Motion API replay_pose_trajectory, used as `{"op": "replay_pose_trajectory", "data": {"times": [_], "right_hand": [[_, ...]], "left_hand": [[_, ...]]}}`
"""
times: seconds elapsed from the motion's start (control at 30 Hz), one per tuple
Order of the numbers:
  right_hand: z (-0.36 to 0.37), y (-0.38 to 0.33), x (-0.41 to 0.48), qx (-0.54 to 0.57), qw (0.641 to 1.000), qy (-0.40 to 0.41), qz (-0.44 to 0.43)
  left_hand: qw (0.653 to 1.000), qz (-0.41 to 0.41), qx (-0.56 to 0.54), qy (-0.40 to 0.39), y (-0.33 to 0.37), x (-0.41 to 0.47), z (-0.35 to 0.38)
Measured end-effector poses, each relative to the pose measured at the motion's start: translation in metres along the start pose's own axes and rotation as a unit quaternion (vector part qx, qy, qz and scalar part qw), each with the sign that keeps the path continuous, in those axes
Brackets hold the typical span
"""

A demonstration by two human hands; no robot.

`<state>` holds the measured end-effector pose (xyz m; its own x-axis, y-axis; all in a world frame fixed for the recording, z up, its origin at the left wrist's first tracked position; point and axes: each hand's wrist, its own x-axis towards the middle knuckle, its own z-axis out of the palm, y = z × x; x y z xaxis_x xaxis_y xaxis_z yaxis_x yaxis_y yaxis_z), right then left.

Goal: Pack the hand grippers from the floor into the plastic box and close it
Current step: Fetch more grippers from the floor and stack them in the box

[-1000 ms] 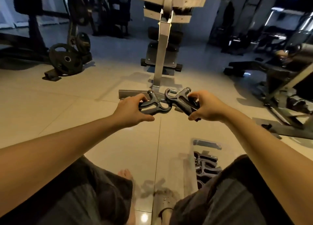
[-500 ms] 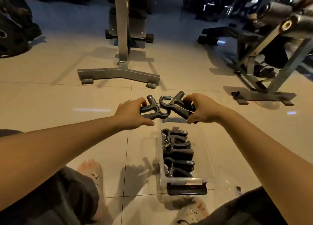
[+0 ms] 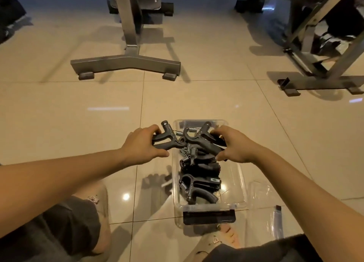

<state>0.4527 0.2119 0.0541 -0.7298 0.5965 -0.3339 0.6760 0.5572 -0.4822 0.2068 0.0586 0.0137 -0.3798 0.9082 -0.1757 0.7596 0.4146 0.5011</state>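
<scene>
Now | left hand grips first gripper | right hand grips second gripper

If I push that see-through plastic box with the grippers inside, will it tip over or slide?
Probably slide: the clear plastic box sits low and long on the glossy tiled floor, so tipping seems unlikely. The black hand grippers piled inside likely make it heavyish, and they may rattle and shift.
</scene>
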Motion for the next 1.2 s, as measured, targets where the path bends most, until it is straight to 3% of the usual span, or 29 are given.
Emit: {"op": "replay_pose_trajectory", "data": {"times": [0.1,0.3,0.57,0.9,1.2], "right_hand": [[0.013,0.014,0.007,0.014,1.0,-0.01,-0.006],[0.027,0.03,0.016,0.141,0.99,-0.023,-0.021],[0.014,0.027,0.047,0.266,0.963,0.029,-0.01],[0.017,0.03,0.094,0.328,0.94,0.077,0.055],[0.022,0.031,0.118,0.319,0.94,0.115,0.04]], "left_hand": [[1.0,0.003,-0.003,-0.018,-0.011,0.001,0.014],[0.999,0.007,-0.002,-0.032,-0.021,0.007,0.024],[0.998,0.053,0.02,-0.019,-0.025,0.025,0.023],[0.998,0.053,0.016,-0.019,-0.037,0.044,0.009],[0.999,0.04,0.004,-0.025,-0.042,0.055,0.006]]}}
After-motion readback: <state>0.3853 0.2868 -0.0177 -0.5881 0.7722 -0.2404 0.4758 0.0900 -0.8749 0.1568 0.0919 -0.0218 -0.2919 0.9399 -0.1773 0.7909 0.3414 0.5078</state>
